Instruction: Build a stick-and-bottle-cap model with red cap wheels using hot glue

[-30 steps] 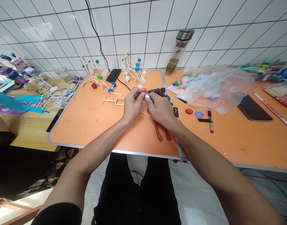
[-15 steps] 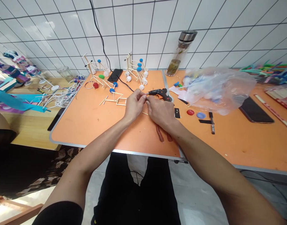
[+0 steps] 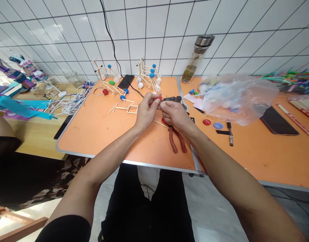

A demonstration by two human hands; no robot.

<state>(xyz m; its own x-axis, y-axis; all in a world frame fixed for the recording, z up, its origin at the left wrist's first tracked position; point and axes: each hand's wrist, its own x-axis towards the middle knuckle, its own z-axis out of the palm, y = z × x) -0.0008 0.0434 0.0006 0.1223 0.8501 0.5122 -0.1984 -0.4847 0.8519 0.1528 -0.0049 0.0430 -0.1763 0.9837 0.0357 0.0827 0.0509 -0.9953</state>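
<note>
- Half a second ago the hands were closed together with nothing showing between them; now a red cap (image 3: pixel 160 97) shows at the fingertips, centre of frame.
- The left hand (image 3: pixel 146 111) pinches the cap between thumb and forefinger; the right hand (image 3: pixel 175 115), fingers curled, meets it there (whether it grips anything more, I cannot tell).
- The hands have risen off the table (image 3: pixel 99 127), so the pliers (image 3: pixel 179 143) below them show fully.
- The glue gun (image 3: pixel 172 99) lies just behind, untouched.

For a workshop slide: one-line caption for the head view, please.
Left hand pinches a small red piece, right hand touching it, above the orange table beside red-handled pliers and a glue gun.
</note>
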